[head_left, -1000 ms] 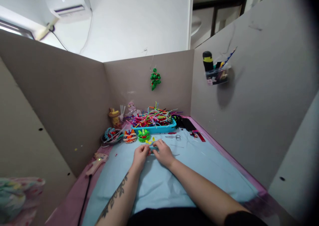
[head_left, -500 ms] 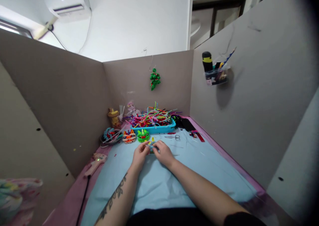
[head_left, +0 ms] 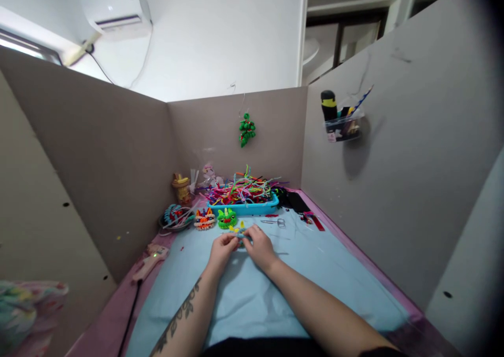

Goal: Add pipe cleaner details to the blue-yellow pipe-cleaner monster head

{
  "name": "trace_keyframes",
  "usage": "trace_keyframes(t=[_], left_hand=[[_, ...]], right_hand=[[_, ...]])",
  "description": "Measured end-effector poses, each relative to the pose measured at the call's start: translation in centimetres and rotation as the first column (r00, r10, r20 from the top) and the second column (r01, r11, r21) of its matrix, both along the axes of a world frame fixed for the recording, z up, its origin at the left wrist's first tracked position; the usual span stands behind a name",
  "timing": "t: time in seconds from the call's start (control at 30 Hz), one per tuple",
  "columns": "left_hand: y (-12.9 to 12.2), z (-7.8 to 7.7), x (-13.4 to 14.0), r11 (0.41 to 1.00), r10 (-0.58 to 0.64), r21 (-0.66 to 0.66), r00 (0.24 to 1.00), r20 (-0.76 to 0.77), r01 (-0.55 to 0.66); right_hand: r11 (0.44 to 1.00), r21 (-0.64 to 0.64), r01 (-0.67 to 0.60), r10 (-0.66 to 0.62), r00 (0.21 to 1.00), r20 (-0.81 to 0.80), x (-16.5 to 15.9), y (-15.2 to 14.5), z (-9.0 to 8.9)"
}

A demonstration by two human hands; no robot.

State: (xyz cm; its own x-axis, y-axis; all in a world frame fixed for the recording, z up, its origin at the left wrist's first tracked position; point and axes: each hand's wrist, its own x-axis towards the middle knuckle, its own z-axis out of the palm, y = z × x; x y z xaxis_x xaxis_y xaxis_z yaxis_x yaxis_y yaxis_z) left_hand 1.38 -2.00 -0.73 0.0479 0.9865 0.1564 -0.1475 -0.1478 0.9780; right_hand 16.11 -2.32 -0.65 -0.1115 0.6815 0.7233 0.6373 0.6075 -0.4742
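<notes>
My left hand (head_left: 221, 248) and my right hand (head_left: 259, 245) meet over the light blue mat (head_left: 252, 289), fingertips pinched together on a small blue and yellow pipe-cleaner piece (head_left: 238, 232). Most of that piece is hidden by my fingers. Just beyond it stand a green pipe-cleaner figure (head_left: 226, 218) and an orange one (head_left: 204, 219). Behind them a blue tray (head_left: 247, 208) is heaped with coloured pipe cleaners.
Small scissors (head_left: 274, 221) and a red tool (head_left: 314, 220) lie right of the tray. A glue gun (head_left: 150, 255) with a black cord rests at the left on the pink edge. Grey partition walls enclose three sides; a green ornament (head_left: 247, 129) hangs on the back wall.
Both hands stay pinched on the small piece with only slight finger shifts. The view has tilted a little, so everything sits slightly lower in the frame.
</notes>
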Motion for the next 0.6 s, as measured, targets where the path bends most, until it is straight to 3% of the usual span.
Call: trace_keyframes(t=[0.13, 0.23, 0.4, 0.6], left_hand=[[-0.32, 0.33, -0.03, 1.000, 0.003, -0.029, 0.999, -0.039, -0.004], [-0.50, 0.56, -0.02, 0.999, 0.045, 0.032, 0.992, -0.114, -0.041], [-0.35, 0.50, 0.12, 0.986, 0.128, 0.125, 0.977, -0.170, -0.108], [-0.35, 0.59, 0.11, 0.974, 0.140, 0.198, 0.977, -0.160, -0.107]], right_hand=[[1.000, -0.005, 0.022, -0.021, 0.999, 0.042, 0.02, -0.14, 0.19], [1.000, -0.010, 0.016, -0.015, 0.998, 0.064, -0.03, -0.34, 0.43], [0.998, -0.034, -0.060, 0.062, 0.997, 0.044, -0.16, -0.56, 0.55], [0.984, -0.088, -0.157, 0.158, 0.987, 0.004, -0.45, -0.58, 0.12]])
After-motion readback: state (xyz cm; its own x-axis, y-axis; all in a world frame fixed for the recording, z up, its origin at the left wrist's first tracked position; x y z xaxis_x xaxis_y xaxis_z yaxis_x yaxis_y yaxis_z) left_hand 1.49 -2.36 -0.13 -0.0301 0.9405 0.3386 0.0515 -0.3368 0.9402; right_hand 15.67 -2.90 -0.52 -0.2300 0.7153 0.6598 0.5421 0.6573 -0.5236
